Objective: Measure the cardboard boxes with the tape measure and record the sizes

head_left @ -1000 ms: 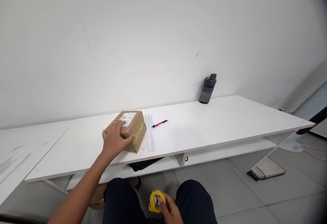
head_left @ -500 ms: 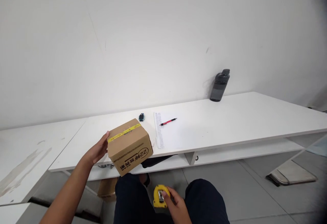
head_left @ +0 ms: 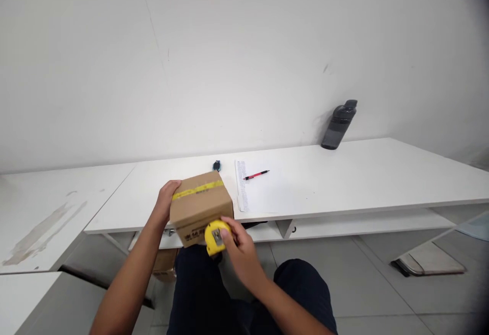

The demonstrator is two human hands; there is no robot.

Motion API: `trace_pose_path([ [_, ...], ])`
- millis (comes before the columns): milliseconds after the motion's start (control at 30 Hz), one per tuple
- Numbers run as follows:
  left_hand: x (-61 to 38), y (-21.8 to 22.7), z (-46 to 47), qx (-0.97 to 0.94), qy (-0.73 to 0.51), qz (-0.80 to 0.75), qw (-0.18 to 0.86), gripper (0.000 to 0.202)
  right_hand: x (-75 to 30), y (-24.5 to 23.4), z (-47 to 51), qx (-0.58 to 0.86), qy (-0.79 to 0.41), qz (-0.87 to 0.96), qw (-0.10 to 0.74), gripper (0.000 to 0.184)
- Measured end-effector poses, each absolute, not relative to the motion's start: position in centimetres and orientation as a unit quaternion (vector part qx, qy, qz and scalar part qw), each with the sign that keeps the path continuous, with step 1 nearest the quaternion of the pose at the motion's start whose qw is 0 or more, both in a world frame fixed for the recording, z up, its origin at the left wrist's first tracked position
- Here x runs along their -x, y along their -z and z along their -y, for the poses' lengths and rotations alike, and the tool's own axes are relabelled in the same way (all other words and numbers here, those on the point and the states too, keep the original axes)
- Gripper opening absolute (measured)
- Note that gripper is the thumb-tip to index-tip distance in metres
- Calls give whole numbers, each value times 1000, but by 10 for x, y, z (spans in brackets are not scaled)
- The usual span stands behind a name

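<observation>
A brown cardboard box (head_left: pixel 202 205) with yellow tape across its top is tilted at the desk's front edge, above my left knee. My left hand (head_left: pixel 167 197) grips its left side, the fingers partly hidden behind it. In my right hand (head_left: pixel 241 248) is a yellow tape measure (head_left: pixel 214 237), held in front of the box's printed side and covering part of the lettering. No blade can be seen drawn out of the tape measure. Whether it touches the box I cannot tell.
On the white desk (head_left: pixel 344 182) lie paper sheets (head_left: pixel 263 192), a red and black pen (head_left: pixel 256 175) and a small dark watch-like object (head_left: pixel 217 165). A dark bottle (head_left: pixel 339 125) stands near the wall. Another cardboard box (head_left: pixel 165 264) is under the desk.
My right hand has risen from between my knees, bringing the tape measure up to the box's front. The box has turned slightly in my left hand. The view has shifted a little.
</observation>
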State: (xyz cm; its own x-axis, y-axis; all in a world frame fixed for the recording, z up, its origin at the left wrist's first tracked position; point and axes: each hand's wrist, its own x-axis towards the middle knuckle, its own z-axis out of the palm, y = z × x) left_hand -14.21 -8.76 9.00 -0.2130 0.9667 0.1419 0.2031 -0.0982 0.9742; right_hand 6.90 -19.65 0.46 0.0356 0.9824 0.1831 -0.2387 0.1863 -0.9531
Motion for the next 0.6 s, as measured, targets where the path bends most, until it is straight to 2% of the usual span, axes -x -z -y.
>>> trace_pose_path([
  [67,139,-85,73,-492,-577,-603,247,20,-60,-19,180,395,-513,457,610,53],
  [167,131,-77,64,-472,-589,-640,144,26,-51,-31,174,389,-525,439,617,58],
  [267,118,-78,76,-525,-546,-646,90,31,-51,-33,181,370,-533,450,614,52],
  [433,100,-88,128,-575,-480,-657,-94,39,-68,-43,183,382,-485,460,638,49],
  [500,94,-84,152,-604,-494,-624,-45,45,-73,-50,183,386,-470,433,665,51],
  [533,90,-80,163,-627,-497,-598,36,51,-73,-53,184,384,-470,415,678,53],
  [600,81,-67,183,-652,-477,-525,269,67,-71,-55,188,371,-487,387,689,55],
])
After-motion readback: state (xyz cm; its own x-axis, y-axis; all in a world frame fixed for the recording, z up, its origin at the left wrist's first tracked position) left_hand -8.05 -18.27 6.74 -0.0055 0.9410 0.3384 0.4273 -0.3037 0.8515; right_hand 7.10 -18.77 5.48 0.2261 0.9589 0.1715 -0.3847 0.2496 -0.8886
